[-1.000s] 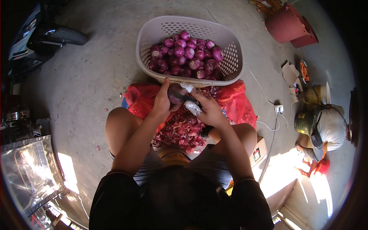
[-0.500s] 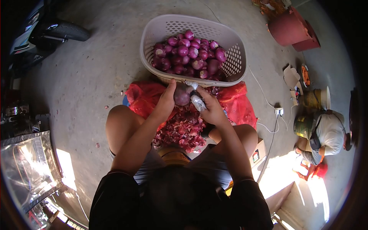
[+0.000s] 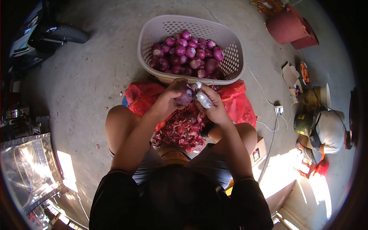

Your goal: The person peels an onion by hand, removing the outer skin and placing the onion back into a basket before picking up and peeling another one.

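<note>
My left hand is closed around a red onion, its thumb lying across the front and a pale cut end showing. Against the onion's right side, my right hand is closed in a pinch. Silvery wrapping covers what looks like its thumb, with more at a fingertip; anything gripped between them is too small and dark to make out. Just beyond both hands stands a grey plastic basket full of peeled red onions. Below the hands lies a heap of dry onion skins on a red mesh sack.
My knees flank the skin heap. A motorbike wheel is at upper left, red tubs at upper right. A power strip with cords lies on the floor at right. Farther right another person bends beside buckets.
The onion has been turned in my left hand, so its pale end now shows, and the left fingers have curled over it. My right hand has shifted slightly right. The view has moved a little.
</note>
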The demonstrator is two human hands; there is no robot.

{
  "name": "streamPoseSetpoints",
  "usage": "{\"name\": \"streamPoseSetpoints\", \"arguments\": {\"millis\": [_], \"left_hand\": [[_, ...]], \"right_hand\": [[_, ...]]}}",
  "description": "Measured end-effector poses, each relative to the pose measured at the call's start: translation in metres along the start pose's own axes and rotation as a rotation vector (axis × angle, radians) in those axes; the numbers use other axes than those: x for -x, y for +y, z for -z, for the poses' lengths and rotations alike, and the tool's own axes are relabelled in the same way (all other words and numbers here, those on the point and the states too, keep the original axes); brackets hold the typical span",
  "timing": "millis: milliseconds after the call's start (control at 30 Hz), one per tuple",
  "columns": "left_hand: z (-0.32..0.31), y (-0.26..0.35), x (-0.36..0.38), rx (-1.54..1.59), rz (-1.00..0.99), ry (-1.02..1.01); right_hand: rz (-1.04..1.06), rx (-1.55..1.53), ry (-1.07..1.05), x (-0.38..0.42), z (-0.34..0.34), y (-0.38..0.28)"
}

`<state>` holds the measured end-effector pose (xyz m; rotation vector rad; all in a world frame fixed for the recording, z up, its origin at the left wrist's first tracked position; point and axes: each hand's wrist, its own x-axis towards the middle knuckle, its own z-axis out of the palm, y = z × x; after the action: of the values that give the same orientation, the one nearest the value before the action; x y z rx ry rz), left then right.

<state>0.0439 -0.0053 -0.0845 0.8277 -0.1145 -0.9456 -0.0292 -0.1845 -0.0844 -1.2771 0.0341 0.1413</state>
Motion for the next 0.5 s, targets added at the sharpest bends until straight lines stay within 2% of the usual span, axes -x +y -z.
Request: {"name": "streamPoseSetpoints", "arguments": {"millis": [133, 200, 233, 333, 367, 433, 500], "left_hand": [[0.004, 0.003, 0.003, 0.099, 0.015, -0.032], [0.003, 0.013, 0.003, 0.041, -0.034, -0.062], [0.002, 0.017, 0.003, 0.012, -0.059, -0.076], [0.0, 0.021, 0.003, -0.053, -0.069, -0.045], [-0.001, 0.019, 0.003, -0.089, -0.058, 0.015], [-0.001, 0.014, 0.001, -0.159, -0.035, 0.136], [0.004, 0.013, 0.0, -0.181, -0.036, 0.111]], "right_hand": [[0.015, -0.187, 0.019, 0.0, -0.006, -0.013], [0.059, -0.22, 0.056, 0.003, 0.0, -0.019], [0.052, -0.238, 0.004, 0.002, 0.01, -0.017], [0.06, 0.075, -0.025, -0.001, 0.016, -0.023], [0.028, 0.072, -0.007, 0.001, 0.012, -0.026], [-0.008, 0.163, -0.103, 0.006, 0.005, -0.037], [-0.09, 0.308, -0.157, 0.009, 0.016, -0.026]]}}
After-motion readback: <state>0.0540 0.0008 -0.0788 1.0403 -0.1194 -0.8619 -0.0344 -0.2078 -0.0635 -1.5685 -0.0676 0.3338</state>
